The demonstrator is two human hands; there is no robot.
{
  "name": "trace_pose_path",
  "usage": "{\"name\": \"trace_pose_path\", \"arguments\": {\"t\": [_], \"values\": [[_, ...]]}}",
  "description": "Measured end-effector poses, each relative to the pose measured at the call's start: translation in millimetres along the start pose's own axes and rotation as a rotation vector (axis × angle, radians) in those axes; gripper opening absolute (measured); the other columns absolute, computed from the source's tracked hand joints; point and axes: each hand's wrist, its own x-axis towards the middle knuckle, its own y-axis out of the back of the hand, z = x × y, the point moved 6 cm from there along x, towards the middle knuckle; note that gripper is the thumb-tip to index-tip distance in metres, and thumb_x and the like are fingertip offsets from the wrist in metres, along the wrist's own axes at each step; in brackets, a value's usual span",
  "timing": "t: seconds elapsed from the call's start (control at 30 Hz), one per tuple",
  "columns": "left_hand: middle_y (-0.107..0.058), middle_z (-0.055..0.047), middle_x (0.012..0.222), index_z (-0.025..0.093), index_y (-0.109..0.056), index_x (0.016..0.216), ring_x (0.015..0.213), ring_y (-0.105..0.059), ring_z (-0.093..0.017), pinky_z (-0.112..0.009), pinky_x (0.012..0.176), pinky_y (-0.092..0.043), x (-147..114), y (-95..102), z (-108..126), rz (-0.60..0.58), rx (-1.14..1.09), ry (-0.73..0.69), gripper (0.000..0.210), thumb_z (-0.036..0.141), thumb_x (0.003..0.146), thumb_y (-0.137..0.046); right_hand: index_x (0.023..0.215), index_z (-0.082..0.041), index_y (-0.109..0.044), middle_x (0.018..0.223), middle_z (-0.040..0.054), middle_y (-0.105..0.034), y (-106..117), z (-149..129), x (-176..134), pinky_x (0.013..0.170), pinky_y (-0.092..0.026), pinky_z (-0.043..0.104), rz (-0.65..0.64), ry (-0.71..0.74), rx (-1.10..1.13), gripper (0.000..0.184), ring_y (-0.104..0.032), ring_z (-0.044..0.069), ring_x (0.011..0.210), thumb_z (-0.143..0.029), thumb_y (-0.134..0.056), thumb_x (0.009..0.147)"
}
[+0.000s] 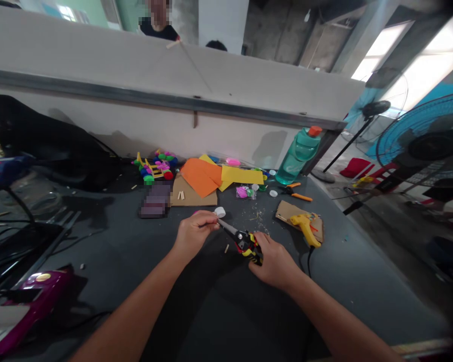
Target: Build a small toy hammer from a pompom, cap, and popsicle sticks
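Observation:
My right hand point(275, 259) is wrapped round the yellow, red and black handles of a pair of pruning shears point(241, 238), whose narrow blades point up and left. At their tip my left hand point(193, 232) has thumb and fingers pinched together. What the pinch holds is too small to make out. A white bottle cap point(219, 212) lies just beyond those fingertips. Below the blades lies a short wooden stick piece point(227, 248), and two more pieces point(181, 195) rest on a sheet of cardboard point(194, 200).
Orange paper point(201, 176), yellow paper point(243, 175) and colourful small models point(154, 168) lie at the back. A green bottle point(296, 158) stands near the partition point(166, 120). To the right are orange-handled pliers point(300, 193) and a yellow glue gun point(305, 227); a magenta device point(33, 306) sits left.

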Motion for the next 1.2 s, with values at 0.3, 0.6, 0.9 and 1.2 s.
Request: {"name": "trace_pose_path", "arguments": {"t": [0.3,0.6,0.9,1.2], "values": [[-0.065,-0.004,0.082,0.019,-0.070,0.070,0.083,-0.063,-0.017,-0.032,0.081,-0.049,1.1,0.4,-5.2,-0.028,-0.039,0.066,0.004,0.017,0.066,-0.069,0.115,-0.013,-0.042,0.106,0.0119,-0.056,-0.7,-0.2,2.9,0.079,-0.044,0.034,0.034,0.047,-0.076,0.051,-0.055,0.026,0.095,-0.026,-0.053,0.067],[-0.064,-0.004,0.083,0.020,-0.071,0.069,0.085,-0.062,-0.018,-0.032,0.081,-0.050,2.2,1.2,-0.5,-0.048,-0.076,0.037,0.007,0.016,0.063,-0.070,0.114,-0.015,-0.042,0.104,0.0111,-0.057,-0.6,-2.0,2.5,0.079,-0.043,0.033,-0.006,0.026,-0.043,0.050,-0.055,0.025,0.094,-0.025,-0.052,0.066],[-0.065,-0.003,0.083,0.019,-0.069,0.069,0.083,-0.062,-0.017,-0.030,0.081,-0.049,0.3,-0.8,-5.2,-0.029,-0.045,0.119,0.005,0.023,0.066,-0.070,0.104,-0.019,-0.046,0.094,0.0066,-0.059,-2.4,2.6,4.2,0.072,-0.042,0.029,0.027,0.015,0.076,0.037,-0.058,0.022,0.085,-0.021,-0.052,0.068],[-0.067,-0.003,0.077,0.017,-0.067,0.088,0.073,-0.063,-0.016,-0.029,0.071,-0.051,-2.2,-4.5,-21.9,0.022,-0.187,0.378,0.028,0.029,0.063,-0.071,0.118,-0.009,-0.044,0.105,0.0161,-0.057,0.6,48.5,16.7,0.079,-0.043,0.036,0.210,-0.350,-0.191,0.061,-0.056,0.029,0.096,-0.046,-0.058,0.072]]}}
